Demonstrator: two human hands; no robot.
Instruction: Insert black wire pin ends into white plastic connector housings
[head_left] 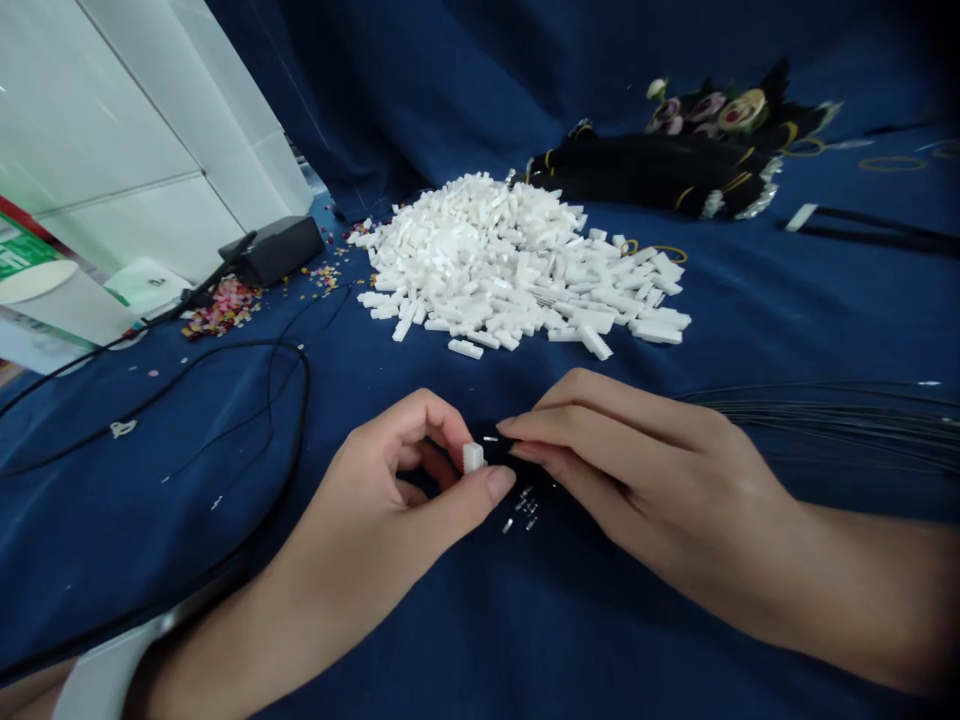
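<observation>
My left hand [409, 480] pinches a small white plastic connector [472, 457] between thumb and forefinger, just above the blue cloth [420, 620]. My right hand [637, 460] is closed in a pinch on thin black wires [825, 420] whose metal tips [491, 439] point at the connector. The wires trail off to the right across the cloth. A few loose metal terminals [523, 508] lie under the hands. A large pile of white connectors [517, 265] sits behind the hands.
A bundle of black wires with yellow bands [660, 175] and artificial flowers [712, 108] lies at the back right. A black box [277, 248], small colourful bits [221, 305] and a paper cup [64, 300] are at the left. Black cables [225, 380] loop across the cloth.
</observation>
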